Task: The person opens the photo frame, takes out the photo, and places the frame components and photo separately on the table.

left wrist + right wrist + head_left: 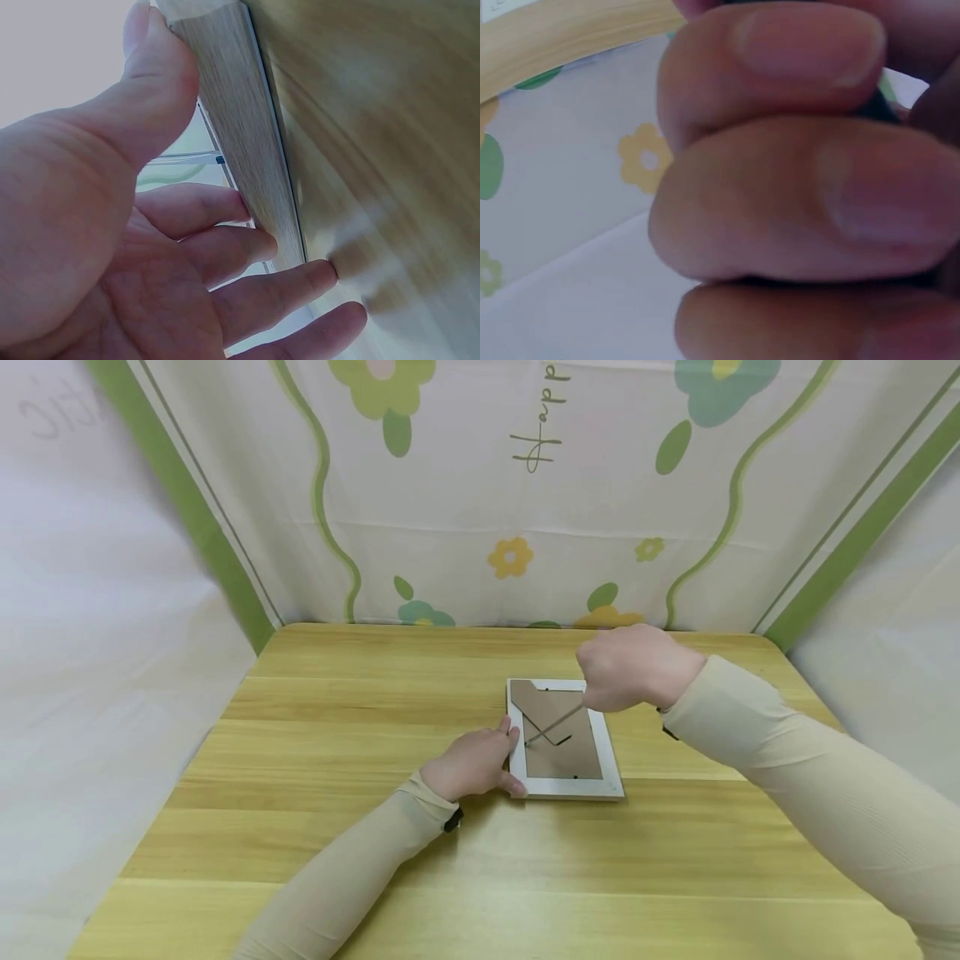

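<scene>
A picture frame lies back side up on the table, its white border around a brown backing board. Small dark tabs sit along the board's edges. My left hand rests against the frame's left side, thumb by the near corner. The left wrist view shows its fingers fairly straight and spread along the wood-coloured side edge. Raised over the frame's right side, my right hand grips a screwdriver. The slanted metal shaft reaches the tab at the board's left edge. Curled fingers hide most of its dark handle.
The wooden table extends around the frame on all sides. A flower-patterned cloth hangs behind its far edge, and white cloth flanks both sides. A dark wrist band shows at the left cuff.
</scene>
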A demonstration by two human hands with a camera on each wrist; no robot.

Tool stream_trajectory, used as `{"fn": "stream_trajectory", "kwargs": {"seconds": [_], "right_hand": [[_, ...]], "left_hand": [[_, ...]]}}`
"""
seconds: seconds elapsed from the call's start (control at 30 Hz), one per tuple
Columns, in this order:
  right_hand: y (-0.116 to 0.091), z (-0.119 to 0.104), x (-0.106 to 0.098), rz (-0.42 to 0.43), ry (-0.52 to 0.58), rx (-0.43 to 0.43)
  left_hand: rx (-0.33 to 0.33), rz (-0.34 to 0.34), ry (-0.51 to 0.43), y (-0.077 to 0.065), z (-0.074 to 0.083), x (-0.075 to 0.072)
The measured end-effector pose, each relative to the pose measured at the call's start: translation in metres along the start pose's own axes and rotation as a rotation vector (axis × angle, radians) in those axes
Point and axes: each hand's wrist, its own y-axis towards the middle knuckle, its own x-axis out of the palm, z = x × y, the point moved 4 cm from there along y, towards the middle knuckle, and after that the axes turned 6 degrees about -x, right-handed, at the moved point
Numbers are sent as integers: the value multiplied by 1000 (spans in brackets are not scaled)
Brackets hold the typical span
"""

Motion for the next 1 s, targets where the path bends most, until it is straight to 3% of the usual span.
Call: {"fn": "stream_trajectory", "kwargs": {"seconds": [0.63,1.0], "right_hand": [[26,-35,-18,-93,-131,51],[35,-57,-26,-148,-223,79]], "left_hand": [[21,15,17,-2,-2,0],[2,-13,-2,0,-2,-1]]}}
